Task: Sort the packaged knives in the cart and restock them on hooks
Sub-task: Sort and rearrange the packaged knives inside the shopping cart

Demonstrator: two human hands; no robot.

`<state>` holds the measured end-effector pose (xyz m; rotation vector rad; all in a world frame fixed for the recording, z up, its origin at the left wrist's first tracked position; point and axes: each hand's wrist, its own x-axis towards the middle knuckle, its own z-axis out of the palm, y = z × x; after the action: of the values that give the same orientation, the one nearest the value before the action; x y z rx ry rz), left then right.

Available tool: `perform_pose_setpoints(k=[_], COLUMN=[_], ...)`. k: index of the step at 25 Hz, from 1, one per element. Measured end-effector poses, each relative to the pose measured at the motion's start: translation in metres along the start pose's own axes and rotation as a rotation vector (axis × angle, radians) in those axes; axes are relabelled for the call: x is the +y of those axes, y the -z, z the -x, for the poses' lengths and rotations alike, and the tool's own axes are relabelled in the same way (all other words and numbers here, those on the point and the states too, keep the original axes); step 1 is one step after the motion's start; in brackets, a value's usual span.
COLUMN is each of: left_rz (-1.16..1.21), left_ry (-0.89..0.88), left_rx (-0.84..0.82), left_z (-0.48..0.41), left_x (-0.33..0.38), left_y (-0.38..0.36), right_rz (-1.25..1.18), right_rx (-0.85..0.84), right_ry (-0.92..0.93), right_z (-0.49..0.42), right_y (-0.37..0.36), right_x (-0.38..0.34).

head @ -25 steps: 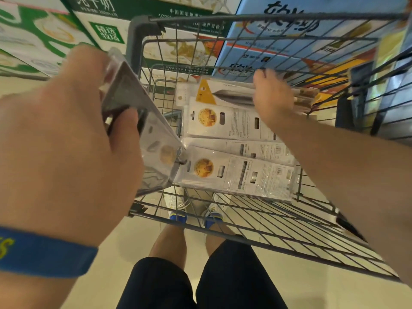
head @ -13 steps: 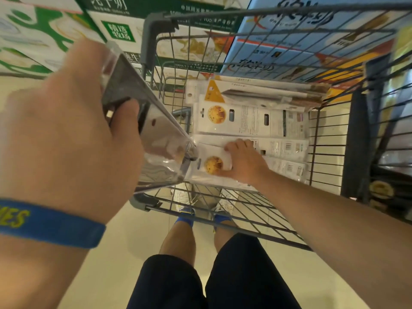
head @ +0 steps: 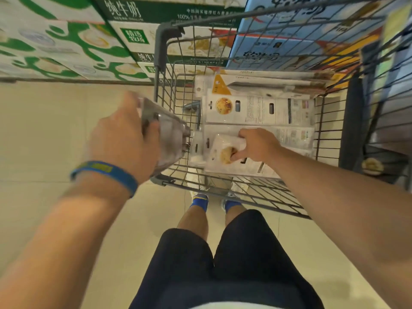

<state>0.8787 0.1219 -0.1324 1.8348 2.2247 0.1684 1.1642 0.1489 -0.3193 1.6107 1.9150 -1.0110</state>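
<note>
Several white packaged knives lie flat in the wire cart (head: 225,192). My left hand (head: 124,141) grips a stack of clear knife packs (head: 166,139) just outside the cart's near left corner. My right hand (head: 256,144) reaches into the cart and pinches the nearest knife pack (head: 219,152) by its hanging end, which is lifted off the pile. Further back lie another white knife pack (head: 256,109) and a pack with a yellow triangle label (head: 256,84).
Green and white milk cartons (head: 78,41) are stacked beyond the cart on the left, blue cartons (head: 267,47) behind it. A dark shelf unit (head: 379,130) stands to the right. My legs and shoes show below the cart on a beige floor (head: 55,130).
My right hand came back from the far pack to the nearest one and has lifted its end. My left hand with its stack has lowered and moved away from the camera.
</note>
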Motion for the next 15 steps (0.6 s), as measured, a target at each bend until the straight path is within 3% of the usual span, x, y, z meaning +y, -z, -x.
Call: perform_pose_setpoints(k=[3,7,12,15], left_rz=[0.015,0.057,-0.01,-0.058], left_ry=[0.132,0.272,-0.012,-0.139], left_rx=[-0.044,-0.156,-0.023,-0.047], left_z=[0.005,-0.004,0.002,0.013], left_x=[0.007,-0.004,0.015,0.05], left_y=[0.006,0.025,0.043,0.044], right_rz=[-0.234,-0.471,-1.009,-1.307], right_rx=[0.058,0.344,0.613,0.642], right_ry=[-0.018,-0.016,0.021,0.064], right_z=[0.031,0.079,0.13,0.158], right_y=[0.017,0.051,0.091,0.119], right_x=[-0.01,-0.037,-0.058,-0.062])
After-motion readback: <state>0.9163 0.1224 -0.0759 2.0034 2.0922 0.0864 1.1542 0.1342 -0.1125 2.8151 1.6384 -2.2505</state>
